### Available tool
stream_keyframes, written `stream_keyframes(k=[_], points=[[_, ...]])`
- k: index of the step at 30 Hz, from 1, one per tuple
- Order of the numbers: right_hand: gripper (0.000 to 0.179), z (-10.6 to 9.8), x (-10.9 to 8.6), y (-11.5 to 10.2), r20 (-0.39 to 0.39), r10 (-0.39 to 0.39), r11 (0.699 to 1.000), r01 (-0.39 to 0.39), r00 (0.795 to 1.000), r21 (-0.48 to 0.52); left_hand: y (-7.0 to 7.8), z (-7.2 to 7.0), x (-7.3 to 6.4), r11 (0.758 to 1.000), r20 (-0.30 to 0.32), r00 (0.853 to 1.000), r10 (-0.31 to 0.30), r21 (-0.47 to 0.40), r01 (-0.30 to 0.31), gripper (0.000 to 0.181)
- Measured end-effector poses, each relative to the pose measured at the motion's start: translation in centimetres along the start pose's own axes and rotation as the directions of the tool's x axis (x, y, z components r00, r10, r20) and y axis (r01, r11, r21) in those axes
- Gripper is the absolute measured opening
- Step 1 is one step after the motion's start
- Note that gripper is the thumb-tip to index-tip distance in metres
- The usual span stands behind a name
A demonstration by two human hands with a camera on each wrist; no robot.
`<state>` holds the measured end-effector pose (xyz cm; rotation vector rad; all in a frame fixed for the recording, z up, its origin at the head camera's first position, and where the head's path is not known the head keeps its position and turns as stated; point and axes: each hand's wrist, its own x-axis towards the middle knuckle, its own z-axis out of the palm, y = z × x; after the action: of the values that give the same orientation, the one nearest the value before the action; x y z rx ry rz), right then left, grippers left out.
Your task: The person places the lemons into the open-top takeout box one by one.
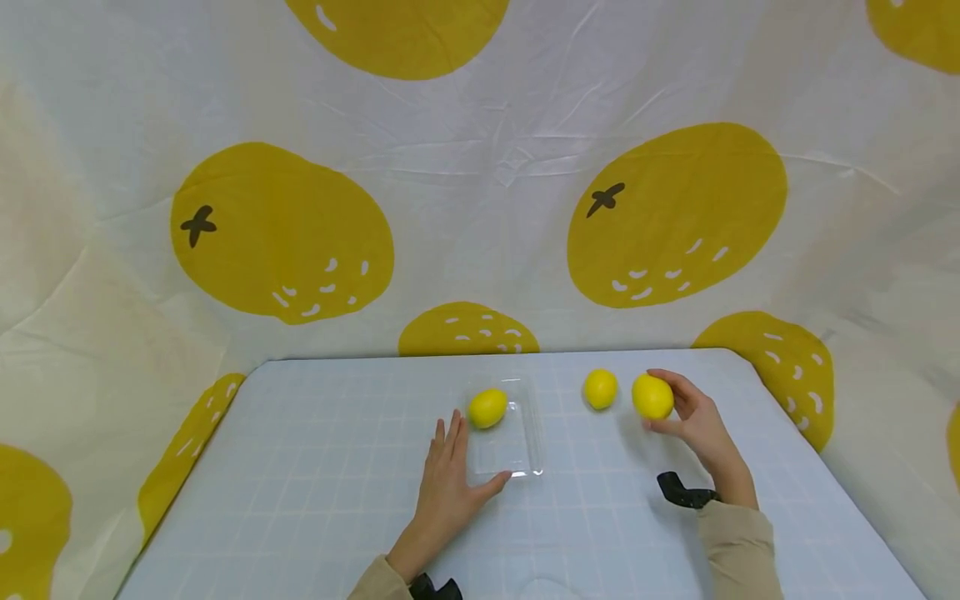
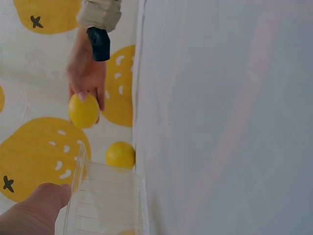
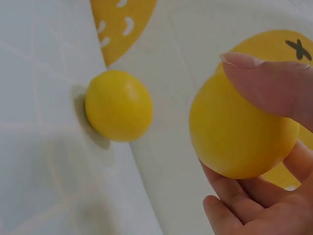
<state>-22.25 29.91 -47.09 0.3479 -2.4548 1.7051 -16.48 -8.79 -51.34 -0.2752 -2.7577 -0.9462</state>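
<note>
Between thumb and fingers, my right hand (image 1: 705,433) holds a lemon (image 1: 651,397) above the right part of the table; the right wrist view shows the thumb over its top and fingers beneath. Just left of it, a second lemon (image 1: 601,389) rests on the table. A third lemon (image 1: 487,408) lies toward the back left inside a clear plastic container (image 1: 517,446). My left hand (image 1: 448,492) is spread at that container, straight fingers along its left side and thumb at its front edge. In the left wrist view the thumb (image 2: 44,205) is right at the container's wall.
A pale checked cloth covers the table (image 1: 315,467). Close behind its back edge hangs a white curtain (image 1: 480,225) printed with large yellow fruit, which also runs down both sides. Black camera straps (image 1: 686,492) are on the wrists.
</note>
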Motion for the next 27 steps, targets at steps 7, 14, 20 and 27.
stream_keyframes(k=[7, 14, 20, 27], points=[[0.078, 0.3, 0.8, -1.9, -0.002, -0.037, 0.999, 0.037, 0.999, 0.008, -0.2, 0.2, 0.0, 1.0, -0.011, 1.0, 0.012, -0.005, -0.012, 0.108], [0.076, 1.3, 1.7, -3.4, -0.005, -0.059, 0.998, 0.059, 0.998, 0.008, -0.3, 0.3, 0.0, 1.0, -0.011, 1.0, 0.013, -0.002, -0.013, 0.109], [0.074, 2.9, 2.2, -5.1, -0.016, -0.056, 0.998, 0.056, 0.998, -0.008, -0.2, 0.2, 0.0, 1.0, 0.0, 1.0, 0.004, -0.007, -0.004, 0.109], [0.075, 4.9, 2.6, -6.8, -0.013, -0.088, 0.995, 0.089, 0.996, 0.037, -0.2, 0.2, 0.0, 1.0, -0.001, 1.0, 0.003, -0.013, -0.003, 0.109]])
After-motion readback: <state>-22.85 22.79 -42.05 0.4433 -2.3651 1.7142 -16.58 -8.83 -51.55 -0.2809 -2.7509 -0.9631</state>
